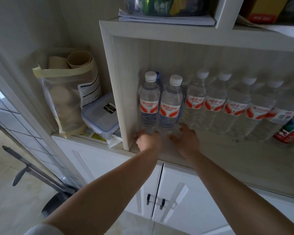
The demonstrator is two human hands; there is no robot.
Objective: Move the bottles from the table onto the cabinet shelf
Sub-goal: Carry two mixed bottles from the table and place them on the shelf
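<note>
Two clear water bottles with white caps and red-and-white labels stand side by side at the left end of the cabinet shelf (215, 150). My left hand (147, 139) grips the base of the left bottle (149, 99), close to the shelf's side wall. My right hand (185, 138) holds the base of the second bottle (170, 102), thumb on its left and fingers on its right. Both bottles are upright. Several more bottles of the same kind (215, 100) stand in a row to the right. A blue-capped bottle (158, 75) is mostly hidden behind the two.
A red can (288, 133) stands at the row's right end. Left of the cabinet wall are a bag of paper cups (66, 99) and a lidded plastic box (100, 119). White cupboard doors (185, 200) are below, papers (165, 18) on the shelf above.
</note>
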